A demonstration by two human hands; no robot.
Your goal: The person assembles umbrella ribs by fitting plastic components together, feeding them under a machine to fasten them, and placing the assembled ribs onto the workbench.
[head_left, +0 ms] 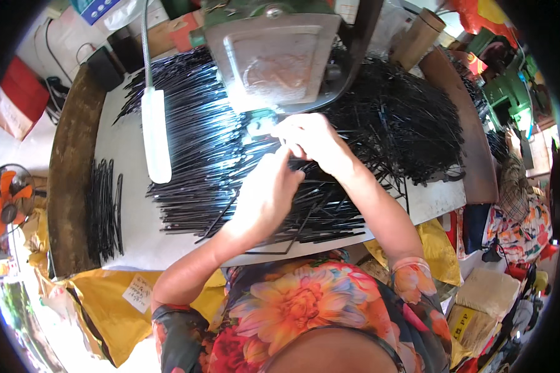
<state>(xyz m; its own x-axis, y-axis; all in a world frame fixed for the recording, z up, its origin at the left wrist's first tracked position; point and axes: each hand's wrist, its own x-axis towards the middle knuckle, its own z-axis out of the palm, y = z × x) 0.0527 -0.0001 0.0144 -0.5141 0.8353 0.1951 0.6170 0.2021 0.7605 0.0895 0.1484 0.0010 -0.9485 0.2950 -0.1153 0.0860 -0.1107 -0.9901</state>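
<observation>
Both my hands meet under the head of a green and grey machine (277, 59), over a table heaped with thin black rods (196, 143). My right hand (317, 143) has its fingertips pinched together close to the small, brightly lit metal fitting (260, 127) below the machine head. Just below it, my left hand (264, 189) is closed, its fingertips almost touching the right hand. Glare and the hands themselves hide what either one holds. Rods lie beneath and around both hands, and a bent one (286, 248) sticks out toward my body.
A white lamp (156, 137) on a bendable stem stands left of the machine. A small bundle of rods (106, 211) lies beside the curved left board (74, 180). A tangled dark heap (398, 118) fills the right side. An orange fan (7, 199) stands far left; another person (516, 214) sits far right.
</observation>
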